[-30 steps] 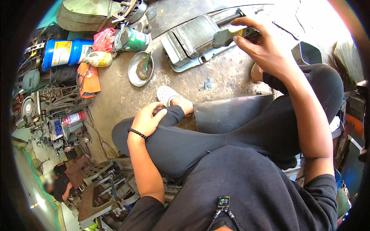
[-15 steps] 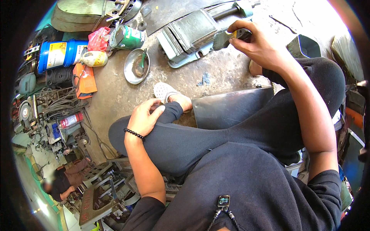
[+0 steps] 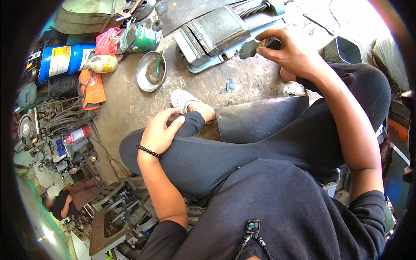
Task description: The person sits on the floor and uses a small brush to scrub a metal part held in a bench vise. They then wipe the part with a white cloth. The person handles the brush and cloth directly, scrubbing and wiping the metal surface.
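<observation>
My right hand [image 3: 289, 51] pinches a short brush [image 3: 248, 49] with dark bristles and a yellow-and-black grip, its lower part hidden by my fingers. The bristles are over the near edge of a grey machine vise [image 3: 221, 37] lying on the floor; I cannot tell whether they touch it. My left hand [image 3: 159, 132] holds nothing and rests on my left knee, fingers stretched out. Left of the vise, a round metal bowl [image 3: 143, 81] contains a green-handled tool [image 3: 159, 60] and some dark matter.
A flat metal box [image 3: 262, 119] sits between my legs. A green can [image 3: 141, 39], blue bucket [image 3: 60, 63] and orange box [image 3: 92, 91] stand at the left. Blue scrap [image 3: 229, 85] lies on the floor. Another person [image 3: 65, 206] is at the lower left.
My right hand has moved slightly nearer to me with the brush, while the view has shifted a little. The left hand stays on the knee. The other person's arm has moved.
</observation>
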Motion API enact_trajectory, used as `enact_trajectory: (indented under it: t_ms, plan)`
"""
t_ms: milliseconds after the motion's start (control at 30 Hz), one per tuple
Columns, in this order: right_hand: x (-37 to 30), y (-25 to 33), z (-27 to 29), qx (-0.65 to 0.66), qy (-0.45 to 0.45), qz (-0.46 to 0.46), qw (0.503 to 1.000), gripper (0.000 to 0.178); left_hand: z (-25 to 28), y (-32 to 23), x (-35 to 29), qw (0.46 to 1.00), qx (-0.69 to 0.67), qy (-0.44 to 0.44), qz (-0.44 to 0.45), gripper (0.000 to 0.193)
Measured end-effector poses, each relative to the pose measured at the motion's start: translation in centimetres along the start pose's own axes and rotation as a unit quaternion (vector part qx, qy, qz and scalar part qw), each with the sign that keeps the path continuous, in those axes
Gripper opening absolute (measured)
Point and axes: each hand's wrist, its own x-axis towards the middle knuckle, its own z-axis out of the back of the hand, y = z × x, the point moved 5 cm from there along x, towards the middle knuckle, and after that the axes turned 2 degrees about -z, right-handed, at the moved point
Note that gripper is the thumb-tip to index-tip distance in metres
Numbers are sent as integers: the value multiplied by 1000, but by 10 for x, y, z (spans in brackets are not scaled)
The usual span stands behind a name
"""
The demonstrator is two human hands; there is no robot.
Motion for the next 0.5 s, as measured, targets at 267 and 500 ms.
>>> enact_trajectory:
  t_ms: [267, 500]
  plan:
    - [6, -5, -25, 72, 77, -38, 994, 38, 2, -3, -1, 999, -2, -7, -34, 37]
    - [3, -20, -76, 102, 164, -139, 971, 36, 3, -13, -3, 998, 10, -4, -67, 37]
